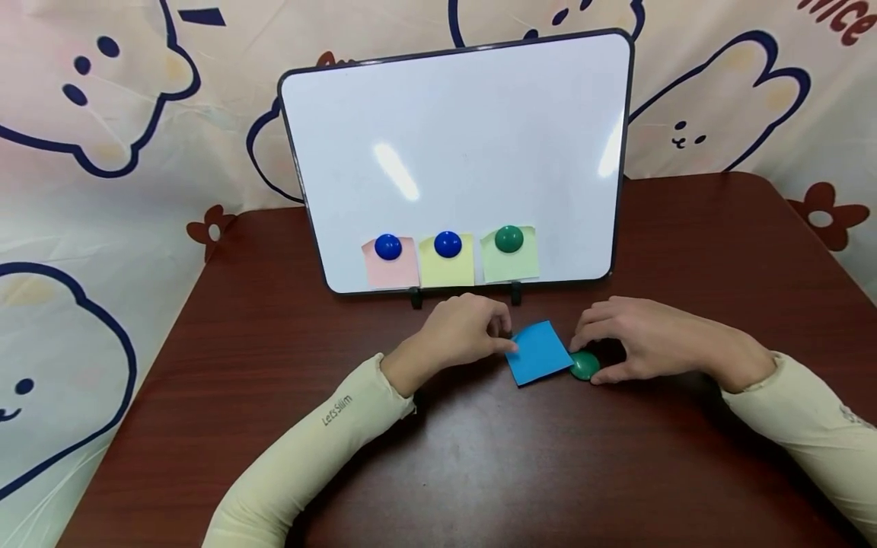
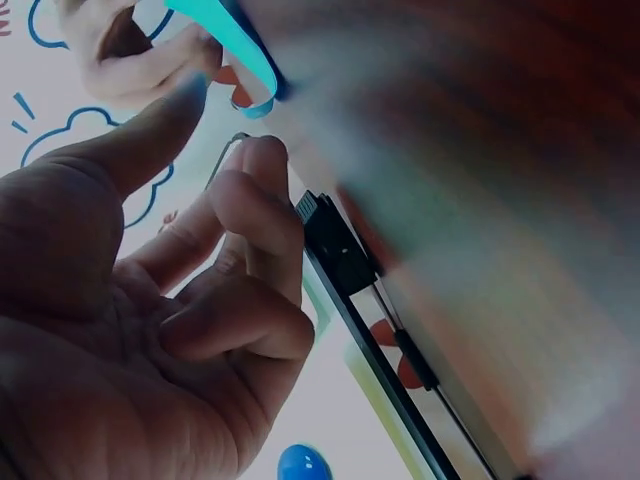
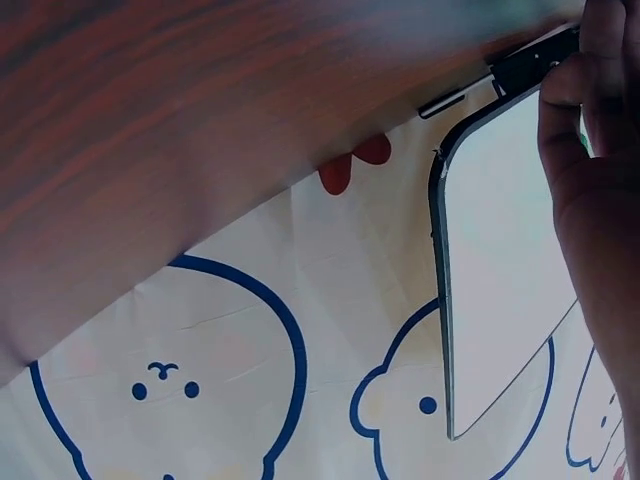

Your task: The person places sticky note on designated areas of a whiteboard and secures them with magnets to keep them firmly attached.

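Observation:
A blue sticky note [image 1: 539, 354] lies near the middle of the table, its edge curling in the left wrist view. At its left edge, my left hand [image 1: 468, 329] touches it with the thumb, the other fingers loosely bent. No clear pinch shows there. My right hand [image 1: 647, 339] holds a round green magnet [image 1: 585, 365] between thumb and fingers, low at the tabletop beside the note's right corner. The magnet is partly covered by those fingers. In the right wrist view only part of the right hand [image 3: 600, 150] appears, and its grip is hidden.
Behind the hands stands a whiteboard [image 1: 466, 152] on small black feet. Along its bottom are pink [image 1: 392, 270], yellow [image 1: 447, 270] and green [image 1: 510, 264] sticky notes under two blue magnets [image 1: 388, 246] and a green one. A printed cloth [image 1: 712, 114] hangs behind the table [image 1: 479, 472].

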`<state>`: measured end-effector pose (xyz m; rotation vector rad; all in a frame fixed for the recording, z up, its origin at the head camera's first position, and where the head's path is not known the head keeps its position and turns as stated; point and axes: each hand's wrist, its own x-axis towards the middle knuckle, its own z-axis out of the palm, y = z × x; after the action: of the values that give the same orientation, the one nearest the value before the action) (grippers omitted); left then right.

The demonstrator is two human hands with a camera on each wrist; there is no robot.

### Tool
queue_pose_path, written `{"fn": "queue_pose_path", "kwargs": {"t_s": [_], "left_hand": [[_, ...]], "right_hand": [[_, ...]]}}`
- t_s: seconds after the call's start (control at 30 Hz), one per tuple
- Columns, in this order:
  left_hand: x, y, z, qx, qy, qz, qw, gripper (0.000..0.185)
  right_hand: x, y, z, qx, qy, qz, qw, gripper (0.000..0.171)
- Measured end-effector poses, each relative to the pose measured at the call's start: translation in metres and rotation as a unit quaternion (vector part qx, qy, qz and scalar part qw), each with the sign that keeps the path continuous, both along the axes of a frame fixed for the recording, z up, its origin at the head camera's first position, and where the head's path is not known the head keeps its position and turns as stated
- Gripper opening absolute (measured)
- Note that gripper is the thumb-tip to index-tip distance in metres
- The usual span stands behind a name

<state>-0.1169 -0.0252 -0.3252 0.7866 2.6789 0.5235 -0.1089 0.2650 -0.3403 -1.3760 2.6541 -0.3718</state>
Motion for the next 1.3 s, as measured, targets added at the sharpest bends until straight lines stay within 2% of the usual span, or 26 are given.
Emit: {"fn": "queue_pose_path", "kwargs": {"t_s": [0.23, 0.43, 0.7, 0.93, 1.13, 1.3], "left_hand": [[0.0023, 0.0058, -0.0008, -0.047, 0.037, -0.017, 0.9981, 0.027], [0.0028, 0.0086, -0.0025, -0.052, 0.059, -0.035, 0.9963, 0.014], [0.0022, 0.0084, -0.0057, -0.023, 0.106, -0.041, 0.9933, 0.008], [0.0018, 0.0077, -0.0049, 0.0, 0.149, -0.01, 0.9889, 0.009], [-0.0007, 0.0067, -0.0018, 0.042, 0.221, 0.013, 0.9743, 0.013], [-0.002, 0.0078, -0.0002, 0.074, 0.237, 0.025, 0.9684, 0.012]], "right_hand": [[-0.0015, 0.0001, 0.0014, 0.009, -0.008, -0.012, 1.0, 0.038], [-0.0015, 0.0001, 0.0015, 0.013, -0.009, -0.015, 1.0, 0.04], [-0.0014, 0.0024, -0.0003, 0.003, -0.011, -0.011, 1.0, 0.037], [-0.0019, 0.0021, 0.0003, 0.004, -0.019, -0.008, 1.0, 0.036], [-0.0023, 0.0021, -0.0005, 0.0, -0.023, -0.007, 1.0, 0.036], [-0.0017, 0.0015, -0.0006, 0.0, -0.024, -0.009, 1.0, 0.036]]}}
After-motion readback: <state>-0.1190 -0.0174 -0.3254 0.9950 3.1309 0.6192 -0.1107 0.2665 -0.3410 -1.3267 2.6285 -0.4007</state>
